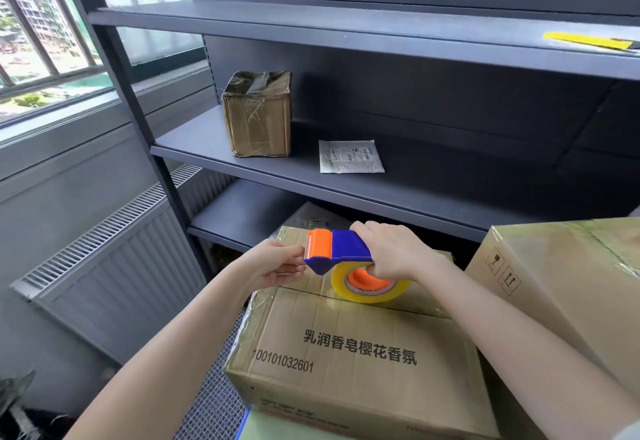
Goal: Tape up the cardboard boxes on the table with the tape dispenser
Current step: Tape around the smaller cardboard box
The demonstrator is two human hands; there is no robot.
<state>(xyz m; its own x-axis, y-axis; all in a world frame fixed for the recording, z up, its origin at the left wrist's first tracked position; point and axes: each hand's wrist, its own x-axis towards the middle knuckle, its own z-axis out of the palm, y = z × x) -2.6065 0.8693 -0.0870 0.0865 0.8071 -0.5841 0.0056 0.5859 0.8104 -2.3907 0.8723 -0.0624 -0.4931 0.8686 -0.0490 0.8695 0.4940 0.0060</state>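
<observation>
The right hand (pixel 391 249) was curled tight around the handle of the dispenser (pixel 341 249), a blue body with an orange front plate. The left hand (pixel 273 263) pinched that front end at its toothed edge with thumb and fingers; whether a tape end lay between them could not be told. The clear roll (pixel 370 289) on its orange hub, with small lettering too blurred to read, rested on the top of the printed box (pixel 346 346), near the flap seam. That top bore "乳润香皂樱花香氛" and the number "100101032601". Just beside it on the right stood a second box (pixel 561 283), glossy with tape and marked with fragile-glass and this-way-up symbols. Behind, a dark shelf (pixel 194 148) held a small box (pixel 258 114) wrapped in tape and a white packet (pixel 350 156) with unreadable print. A yellow strip (pixel 588 41) lay on the shelf above. At left were a radiator (pixel 114 259) and a window (pixel 45 24).
</observation>
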